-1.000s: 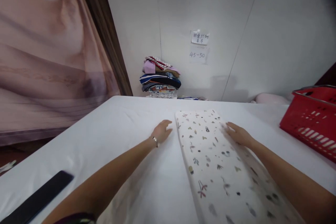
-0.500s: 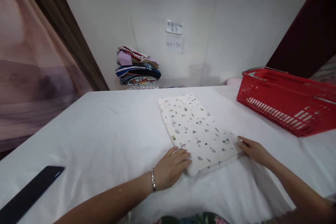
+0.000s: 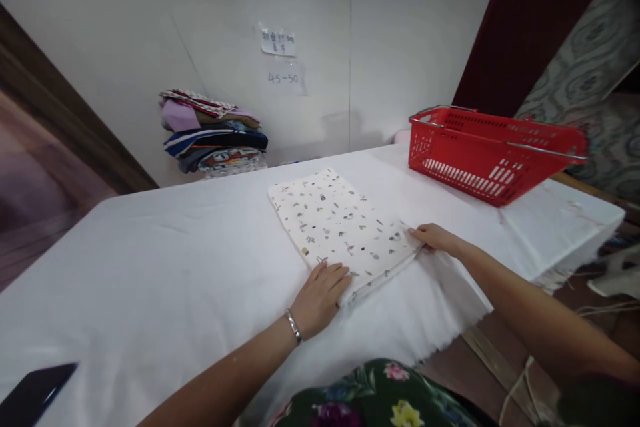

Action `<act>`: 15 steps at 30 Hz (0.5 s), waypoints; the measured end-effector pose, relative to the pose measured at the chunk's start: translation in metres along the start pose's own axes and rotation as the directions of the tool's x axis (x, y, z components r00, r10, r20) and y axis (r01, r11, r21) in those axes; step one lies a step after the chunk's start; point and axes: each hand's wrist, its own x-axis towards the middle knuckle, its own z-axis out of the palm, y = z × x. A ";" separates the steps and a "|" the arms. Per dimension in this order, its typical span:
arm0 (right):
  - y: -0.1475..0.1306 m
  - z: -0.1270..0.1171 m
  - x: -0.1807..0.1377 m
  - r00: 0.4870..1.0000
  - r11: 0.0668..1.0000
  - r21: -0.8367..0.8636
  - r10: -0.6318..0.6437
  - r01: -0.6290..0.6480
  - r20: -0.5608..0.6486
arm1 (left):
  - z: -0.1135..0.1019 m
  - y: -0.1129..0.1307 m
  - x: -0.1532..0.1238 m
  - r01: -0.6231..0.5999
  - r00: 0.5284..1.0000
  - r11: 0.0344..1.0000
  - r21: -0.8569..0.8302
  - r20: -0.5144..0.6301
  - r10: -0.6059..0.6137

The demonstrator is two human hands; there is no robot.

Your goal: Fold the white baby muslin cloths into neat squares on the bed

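Moves back from the far end to the near edge of the patterned cloth [image 3: 340, 223] on the table [image 3: 200, 260]: left hand [image 3: 320, 300] laid loosely flat, right hand [image 3: 434, 238] pinching the near-right corner. Press gently; align layers evenly.

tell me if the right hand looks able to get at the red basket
Probably yes: the right hand grips a corner of the printed cloth, and only white tablecloth shows between it and the red basket, though it may need to release the cloth.
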 end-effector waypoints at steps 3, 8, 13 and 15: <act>-0.001 -0.002 -0.002 1.000 0.998 0.060 0.022 -0.022 -0.002 | -0.002 0.002 0.005 -0.026 0.999 1.000 -0.016 0.031 0.027; -0.005 -0.004 -0.004 0.998 0.969 0.239 0.065 -0.067 0.016 | 0.000 0.004 0.008 -0.024 0.999 1.000 -0.015 0.048 0.025; -0.007 0.001 -0.010 0.997 0.924 0.377 0.046 -0.065 0.061 | 0.007 0.004 0.005 0.009 1.000 0.999 -0.032 0.009 -0.009; -0.007 0.003 -0.014 0.997 0.912 0.409 0.020 -0.047 0.070 | 0.008 0.005 0.004 0.020 1.000 0.998 -0.052 0.025 -0.019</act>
